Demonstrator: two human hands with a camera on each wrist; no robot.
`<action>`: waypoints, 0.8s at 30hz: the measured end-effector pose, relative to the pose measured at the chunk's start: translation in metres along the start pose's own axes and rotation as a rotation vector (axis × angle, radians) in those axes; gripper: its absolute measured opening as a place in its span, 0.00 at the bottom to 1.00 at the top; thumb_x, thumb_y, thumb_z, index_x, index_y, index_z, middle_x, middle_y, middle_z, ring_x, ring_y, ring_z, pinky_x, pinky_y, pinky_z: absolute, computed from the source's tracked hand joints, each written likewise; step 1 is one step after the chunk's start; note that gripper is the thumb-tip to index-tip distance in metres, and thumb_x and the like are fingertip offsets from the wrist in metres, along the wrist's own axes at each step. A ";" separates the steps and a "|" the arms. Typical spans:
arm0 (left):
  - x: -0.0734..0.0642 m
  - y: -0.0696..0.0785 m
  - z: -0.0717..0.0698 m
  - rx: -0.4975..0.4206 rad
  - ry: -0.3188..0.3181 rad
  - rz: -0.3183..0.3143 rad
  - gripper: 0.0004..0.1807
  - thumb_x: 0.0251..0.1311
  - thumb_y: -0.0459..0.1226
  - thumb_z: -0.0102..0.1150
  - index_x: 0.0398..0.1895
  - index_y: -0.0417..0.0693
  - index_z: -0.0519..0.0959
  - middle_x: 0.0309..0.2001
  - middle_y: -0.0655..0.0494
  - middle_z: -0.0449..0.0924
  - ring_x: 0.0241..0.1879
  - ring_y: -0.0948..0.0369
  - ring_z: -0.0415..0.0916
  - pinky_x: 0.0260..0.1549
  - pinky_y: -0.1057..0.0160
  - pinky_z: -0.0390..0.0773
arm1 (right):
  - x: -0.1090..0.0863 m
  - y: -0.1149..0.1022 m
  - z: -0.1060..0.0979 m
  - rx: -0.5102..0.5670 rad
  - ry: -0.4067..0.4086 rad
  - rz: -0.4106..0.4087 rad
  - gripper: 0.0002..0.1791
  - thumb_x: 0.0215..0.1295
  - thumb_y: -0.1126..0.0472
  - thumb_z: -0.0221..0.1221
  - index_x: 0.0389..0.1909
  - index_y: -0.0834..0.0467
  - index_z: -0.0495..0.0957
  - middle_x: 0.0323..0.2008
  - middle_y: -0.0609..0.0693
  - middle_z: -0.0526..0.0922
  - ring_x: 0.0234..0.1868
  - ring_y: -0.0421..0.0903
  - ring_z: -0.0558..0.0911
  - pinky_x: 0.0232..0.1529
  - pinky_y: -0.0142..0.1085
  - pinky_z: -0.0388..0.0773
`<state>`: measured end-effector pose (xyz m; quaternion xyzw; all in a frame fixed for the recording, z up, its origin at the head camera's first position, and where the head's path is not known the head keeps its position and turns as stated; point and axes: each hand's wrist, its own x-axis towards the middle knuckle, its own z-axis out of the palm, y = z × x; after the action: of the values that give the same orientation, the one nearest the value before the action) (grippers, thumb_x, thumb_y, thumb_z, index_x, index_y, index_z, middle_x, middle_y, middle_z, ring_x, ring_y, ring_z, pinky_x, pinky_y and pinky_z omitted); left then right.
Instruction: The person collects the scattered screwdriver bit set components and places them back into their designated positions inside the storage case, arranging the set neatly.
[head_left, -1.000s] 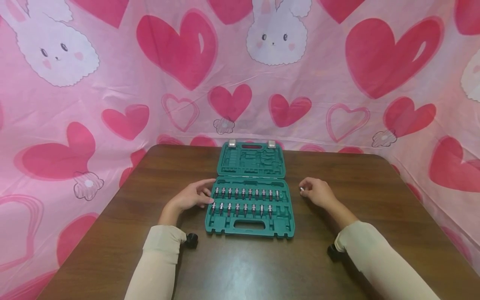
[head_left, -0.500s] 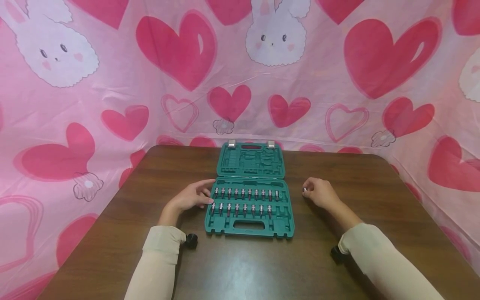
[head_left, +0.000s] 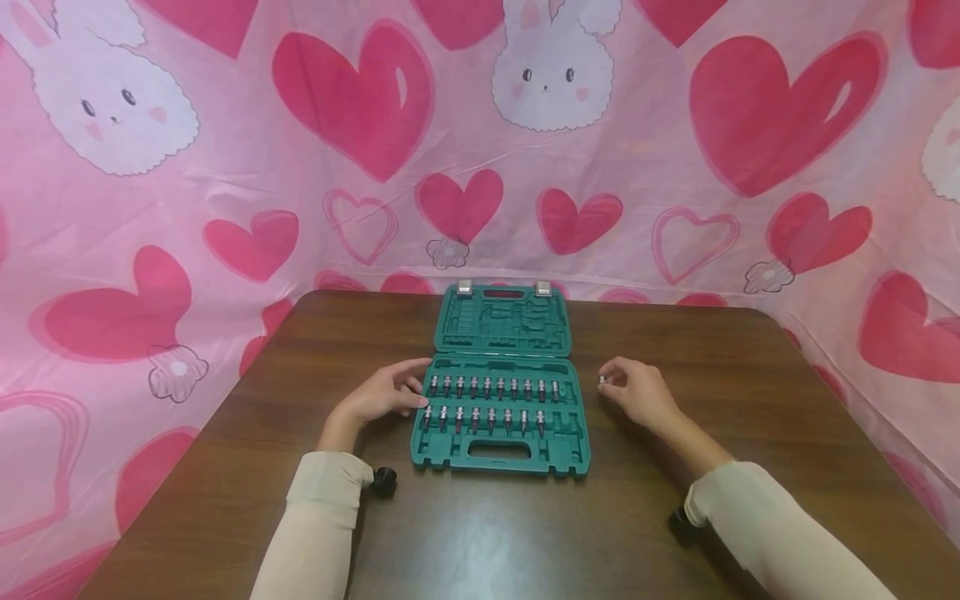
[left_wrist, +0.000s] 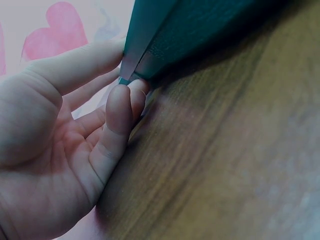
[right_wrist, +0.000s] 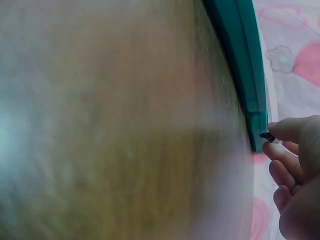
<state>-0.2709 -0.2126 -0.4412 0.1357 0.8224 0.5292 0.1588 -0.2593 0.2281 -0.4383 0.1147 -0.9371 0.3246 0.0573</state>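
An open green tool case [head_left: 442, 452] lies on the table, holding two rows of metal bit sockets [head_left: 474, 415]. My left hand [head_left: 378, 393] rests against its left side. In the left wrist view the extended index finger touches the case edge, and the thumb lies near the lower edge with the other fingers loosely bent. To the right of the case, my right hand [head_left: 639, 392] pinches a small bit socket [right_wrist: 271, 138] between thumb and forefinger. That socket has a dark tip and a silvery body, partly covered by the fingers.
The case's lid [head_left: 502, 325] is folded back, with two metal latches at its far edge. Vacant slots [head_left: 566, 421] show at the right end of the front row. Behind the brown wooden table [head_left: 480, 542] hangs a pink cloth [head_left: 480, 150] with hearts and rabbits.
My right hand moves slightly right and then back left towards the case, still pinching the bit socket, while its forearm shifts a little right. The left hand and case stay put.
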 end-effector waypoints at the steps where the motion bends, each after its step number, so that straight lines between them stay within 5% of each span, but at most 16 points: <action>1: 0.000 0.000 0.000 -0.002 0.003 -0.004 0.39 0.57 0.32 0.67 0.73 0.46 0.62 0.38 0.44 0.78 0.31 0.54 0.76 0.32 0.58 0.80 | -0.001 -0.001 0.001 0.003 0.007 -0.004 0.10 0.60 0.61 0.67 0.41 0.57 0.81 0.31 0.49 0.81 0.34 0.49 0.77 0.38 0.43 0.77; 14: 0.000 0.001 0.001 -0.008 0.004 -0.012 0.39 0.57 0.32 0.67 0.72 0.48 0.62 0.38 0.45 0.79 0.32 0.53 0.77 0.33 0.57 0.80 | -0.007 -0.020 0.012 0.071 0.103 -0.057 0.10 0.59 0.61 0.69 0.39 0.57 0.81 0.33 0.50 0.81 0.33 0.48 0.78 0.34 0.41 0.77; 24: 0.000 0.001 0.000 -0.010 0.000 -0.005 0.40 0.57 0.32 0.67 0.73 0.47 0.62 0.38 0.44 0.79 0.31 0.54 0.77 0.32 0.57 0.80 | -0.011 -0.027 0.022 0.138 0.101 -0.068 0.09 0.56 0.62 0.70 0.37 0.55 0.81 0.32 0.49 0.81 0.32 0.47 0.77 0.32 0.39 0.77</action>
<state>-0.2710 -0.2121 -0.4401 0.1326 0.8201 0.5329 0.1607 -0.2422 0.1958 -0.4417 0.1334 -0.9040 0.3917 0.1076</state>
